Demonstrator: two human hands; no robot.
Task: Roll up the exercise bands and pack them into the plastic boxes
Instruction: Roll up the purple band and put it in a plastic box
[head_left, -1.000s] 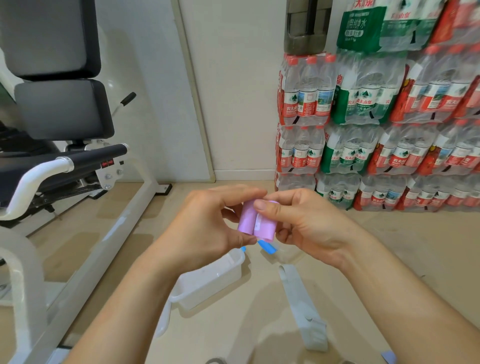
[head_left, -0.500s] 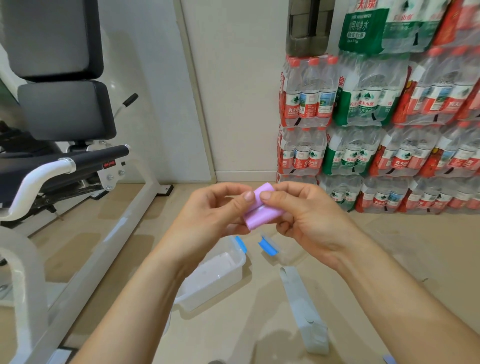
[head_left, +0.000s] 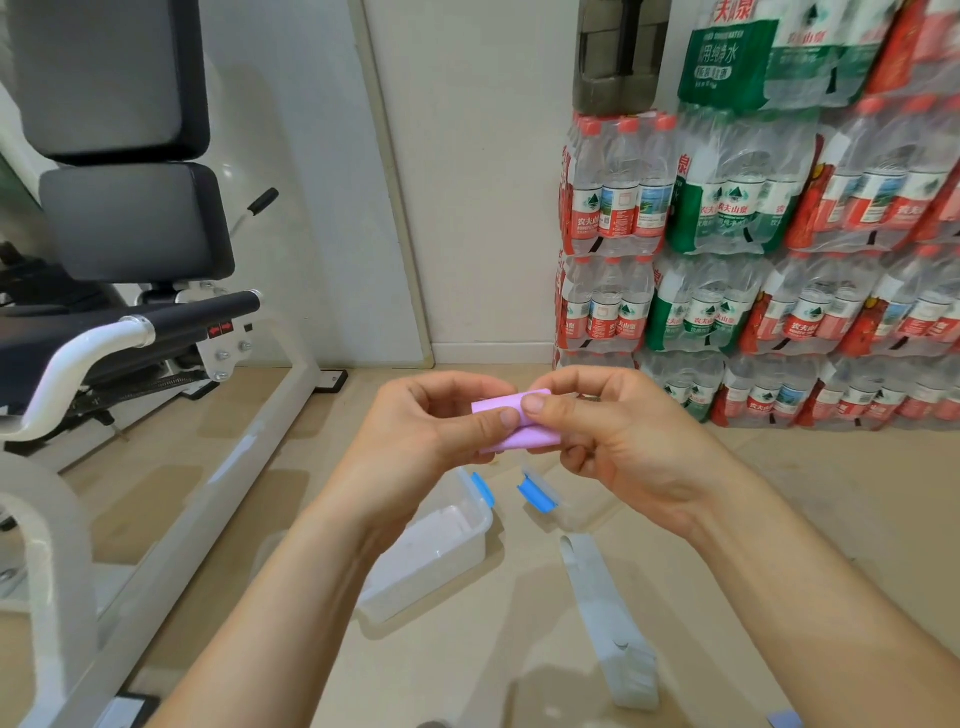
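A rolled pink exercise band (head_left: 524, 435) is held in mid-air between both hands, lying nearly level. My left hand (head_left: 431, 431) pinches its left end with thumb on top. My right hand (head_left: 618, 441) pinches its right end, thumb tip beside the left thumb. Below them on the floor stands an open clear plastic box (head_left: 441, 556) with a blue clip. A clear lid (head_left: 550, 501) with a blue clip lies just right of it, partly hidden by my right hand. A flat grey exercise band (head_left: 605, 618) lies on the floor to the right of the box.
A white-framed exercise machine (head_left: 171, 509) with black pads fills the left side. Stacked shrink-wrapped packs of water bottles (head_left: 753, 270) stand against the wall at the right. A small blue item (head_left: 784, 719) shows at the bottom edge. Beige floor lies between them.
The pink roll has turned from upright to nearly level between my fingers. Both hands have stayed close together above the box.
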